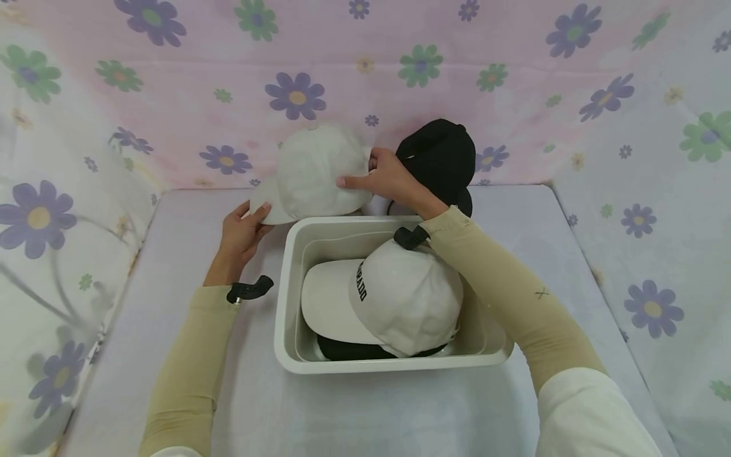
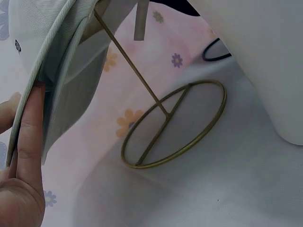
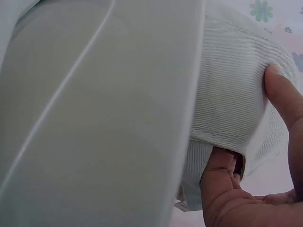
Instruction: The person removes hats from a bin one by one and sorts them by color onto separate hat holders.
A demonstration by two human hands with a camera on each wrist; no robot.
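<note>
A white cap (image 1: 322, 168) sits at the back of the table, behind a white plastic bin (image 1: 394, 366). My left hand (image 1: 242, 235) pinches its brim (image 1: 268, 202) on the left. Two brim edges show in the left wrist view, with a finger (image 2: 31, 127) between them. At the cap's other end my right hand (image 1: 394, 178) grips the lower rim, thumb (image 3: 279, 87) outside and fingers tucked under. Beneath the cap is a thin gold metal stand (image 2: 173, 113) with an oval ring base. Another white cap (image 1: 411, 292) with dark lettering lies in the bin.
Right of the held cap, a black cap (image 1: 440, 158) stands against the flowered backdrop (image 1: 342, 63). Something black (image 1: 354, 350) lies under the lettered cap in the bin. A dark ring (image 2: 213, 52) shows behind the bin in the left wrist view. A pale cloth (image 1: 342, 412) covers the table.
</note>
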